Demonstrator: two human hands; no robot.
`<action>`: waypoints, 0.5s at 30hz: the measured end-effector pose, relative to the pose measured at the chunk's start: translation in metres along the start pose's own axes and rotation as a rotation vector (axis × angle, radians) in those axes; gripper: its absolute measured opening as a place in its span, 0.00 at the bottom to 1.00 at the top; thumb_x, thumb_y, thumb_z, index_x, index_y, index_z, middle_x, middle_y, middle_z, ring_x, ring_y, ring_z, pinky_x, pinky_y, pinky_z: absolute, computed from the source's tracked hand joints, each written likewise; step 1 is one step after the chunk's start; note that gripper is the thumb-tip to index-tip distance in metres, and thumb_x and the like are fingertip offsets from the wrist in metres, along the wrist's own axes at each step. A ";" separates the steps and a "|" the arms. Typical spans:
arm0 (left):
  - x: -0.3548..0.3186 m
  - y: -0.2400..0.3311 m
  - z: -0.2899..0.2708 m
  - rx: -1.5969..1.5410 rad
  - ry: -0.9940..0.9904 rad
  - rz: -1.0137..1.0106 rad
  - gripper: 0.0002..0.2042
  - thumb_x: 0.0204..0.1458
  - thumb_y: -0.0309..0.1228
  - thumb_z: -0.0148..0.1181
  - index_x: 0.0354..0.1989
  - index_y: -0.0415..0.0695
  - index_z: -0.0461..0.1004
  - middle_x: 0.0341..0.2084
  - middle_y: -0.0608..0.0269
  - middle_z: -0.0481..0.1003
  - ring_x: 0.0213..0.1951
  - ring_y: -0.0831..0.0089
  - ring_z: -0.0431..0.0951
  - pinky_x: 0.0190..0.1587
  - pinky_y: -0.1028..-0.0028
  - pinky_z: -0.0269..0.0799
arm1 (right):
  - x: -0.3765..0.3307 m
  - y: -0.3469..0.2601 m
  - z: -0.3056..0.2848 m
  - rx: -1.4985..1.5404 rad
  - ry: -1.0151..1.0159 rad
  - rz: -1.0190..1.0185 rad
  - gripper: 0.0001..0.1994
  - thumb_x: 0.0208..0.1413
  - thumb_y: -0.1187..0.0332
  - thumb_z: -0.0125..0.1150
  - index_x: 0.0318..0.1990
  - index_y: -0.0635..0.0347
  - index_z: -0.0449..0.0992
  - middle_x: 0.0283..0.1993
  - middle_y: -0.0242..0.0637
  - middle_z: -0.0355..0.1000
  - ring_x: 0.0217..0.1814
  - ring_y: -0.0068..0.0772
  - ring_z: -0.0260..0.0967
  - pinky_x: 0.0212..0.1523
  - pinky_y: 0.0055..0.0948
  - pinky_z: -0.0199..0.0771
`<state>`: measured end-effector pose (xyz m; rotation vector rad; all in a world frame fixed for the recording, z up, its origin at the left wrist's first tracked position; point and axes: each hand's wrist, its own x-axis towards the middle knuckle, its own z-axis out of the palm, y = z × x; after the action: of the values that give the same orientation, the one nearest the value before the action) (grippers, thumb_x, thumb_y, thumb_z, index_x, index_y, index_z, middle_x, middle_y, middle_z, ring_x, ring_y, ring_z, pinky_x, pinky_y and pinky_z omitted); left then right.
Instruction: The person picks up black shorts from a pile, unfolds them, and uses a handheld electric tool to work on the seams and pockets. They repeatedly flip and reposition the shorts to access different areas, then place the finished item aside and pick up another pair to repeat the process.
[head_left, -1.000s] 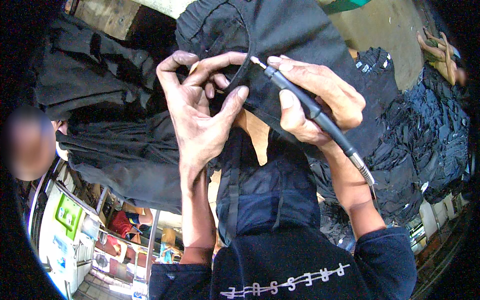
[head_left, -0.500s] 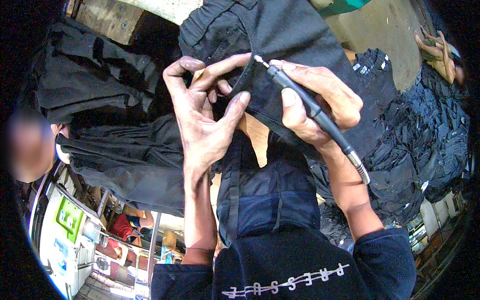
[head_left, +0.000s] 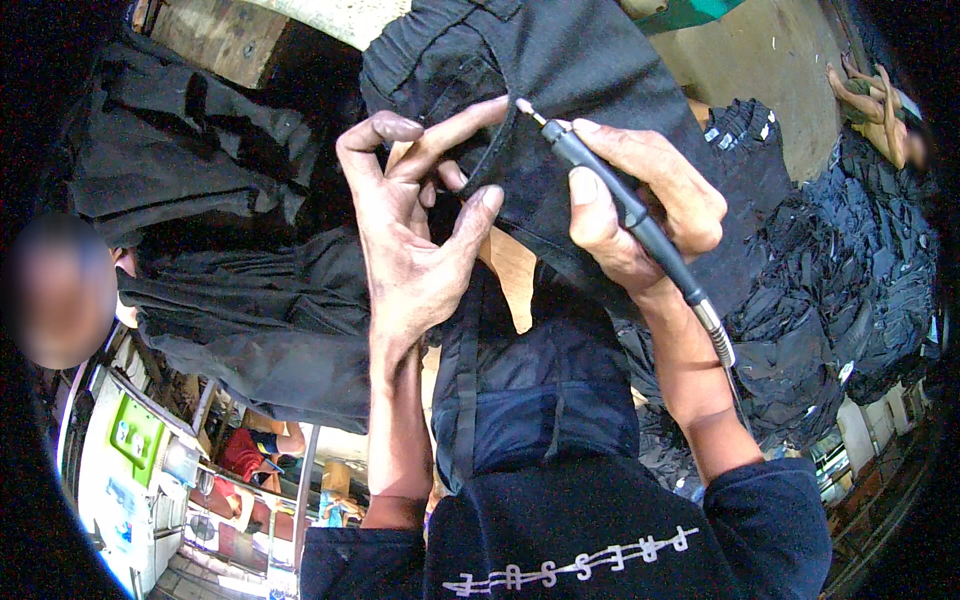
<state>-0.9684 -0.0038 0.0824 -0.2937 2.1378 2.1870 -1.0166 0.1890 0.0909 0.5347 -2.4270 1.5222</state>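
A pair of black trousers point(head_left: 600, 75) with a gathered waistband lies in front of me. At the curved pocket edge is my left hand point(head_left: 415, 240): its index finger stretches along under the edge, the other fingers curl at the cloth, and the thumb stands apart. Some fingertips are partly hidden by the fabric. In my right hand point(head_left: 645, 200) is a black pen-shaped rotary grinder point(head_left: 628, 205), gripped between thumb and fingers, its cable running back over my forearm. Its small pale tip is at the pocket edge, beside my left fingertip; contact is hard to make out.
Dark garments point(head_left: 190, 160) are heaped on the left, and a large pile of black clothing point(head_left: 840, 270) lies on the right. A wooden block point(head_left: 225, 45) stands at the far left. One person point(head_left: 60, 290) is close on the left; another point(head_left: 880, 110) sits at the far right.
The grinder's tip and my left hand have shifted slightly to the right, the tip also a little farther away along the pocket edge. Both holds look the same.
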 end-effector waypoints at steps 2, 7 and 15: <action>-0.001 -0.002 -0.002 0.029 -0.012 0.004 0.32 0.47 0.13 0.70 0.62 0.45 0.68 0.61 0.66 0.72 0.41 0.76 0.63 0.49 0.78 0.64 | 0.000 0.000 0.000 -0.005 0.007 -0.010 0.11 0.51 0.79 0.67 0.43 0.73 0.84 0.40 0.52 0.86 0.40 0.41 0.87 0.44 0.32 0.87; -0.002 -0.004 -0.004 0.085 -0.014 0.002 0.31 0.45 0.17 0.71 0.63 0.46 0.78 0.59 0.73 0.65 0.40 0.77 0.63 0.46 0.79 0.63 | 0.001 0.002 -0.001 -0.031 0.001 -0.001 0.12 0.51 0.79 0.68 0.44 0.73 0.84 0.40 0.51 0.85 0.40 0.41 0.86 0.44 0.32 0.86; 0.000 0.002 -0.001 0.042 -0.013 -0.014 0.31 0.46 0.18 0.70 0.64 0.47 0.79 0.57 0.74 0.63 0.39 0.78 0.63 0.43 0.79 0.62 | 0.002 0.000 0.001 -0.031 0.013 0.021 0.13 0.52 0.79 0.69 0.46 0.73 0.85 0.39 0.49 0.85 0.38 0.36 0.85 0.42 0.30 0.85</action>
<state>-0.9684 -0.0046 0.0844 -0.2904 2.1650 2.1285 -1.0187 0.1880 0.0909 0.4936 -2.4497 1.4882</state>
